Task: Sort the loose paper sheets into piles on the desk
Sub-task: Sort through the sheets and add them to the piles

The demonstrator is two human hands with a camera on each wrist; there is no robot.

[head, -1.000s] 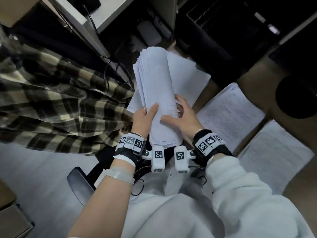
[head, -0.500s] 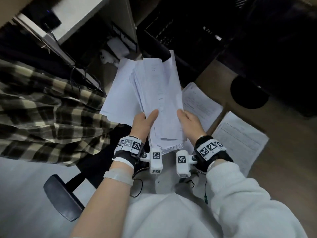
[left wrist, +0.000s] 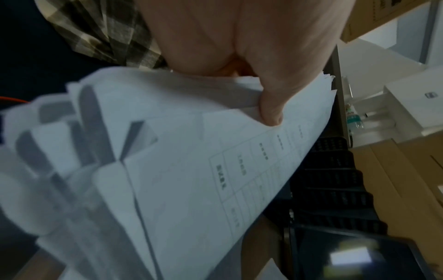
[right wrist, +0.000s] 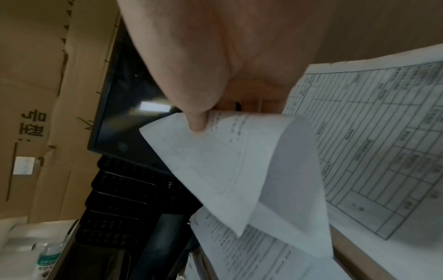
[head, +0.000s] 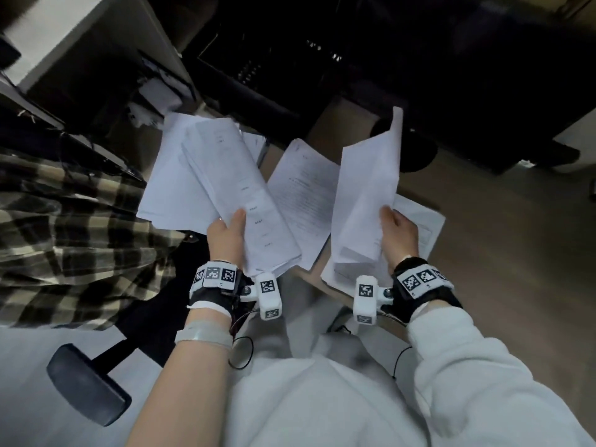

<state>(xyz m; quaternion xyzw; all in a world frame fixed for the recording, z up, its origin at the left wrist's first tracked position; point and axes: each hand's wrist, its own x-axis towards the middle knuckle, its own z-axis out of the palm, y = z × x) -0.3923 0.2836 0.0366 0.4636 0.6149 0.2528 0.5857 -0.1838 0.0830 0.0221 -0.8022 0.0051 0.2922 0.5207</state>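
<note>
My left hand (head: 227, 233) grips a thick stack of white sheets (head: 232, 188) by its near end, the thumb (left wrist: 271, 106) pressed on the top printed page (left wrist: 191, 180). My right hand (head: 395, 229) pinches a single curled sheet (head: 364, 195) at its lower edge, thumb (right wrist: 196, 121) on top, holding it up over the desk, apart from the stack. Two paper piles lie on the wooden desk (head: 338, 121): a text pile (head: 303, 195) between my hands, and a grid-form pile (head: 425, 227) under the right hand, also clear in the right wrist view (right wrist: 371, 132).
A plaid cloth (head: 64, 237) hangs at the left above a chair armrest (head: 87, 388). Black mesh trays (head: 258, 59) and a dark screen (right wrist: 124, 106) stand behind the piles. Cardboard boxes (right wrist: 36, 75) and a water bottle (left wrist: 354, 117) sit farther back. A round black base (head: 406, 146) is behind the held sheet.
My right hand has drawn one sheet off the stack and moved it to the right, over the grid-form pile. The left hand keeps the stack.
</note>
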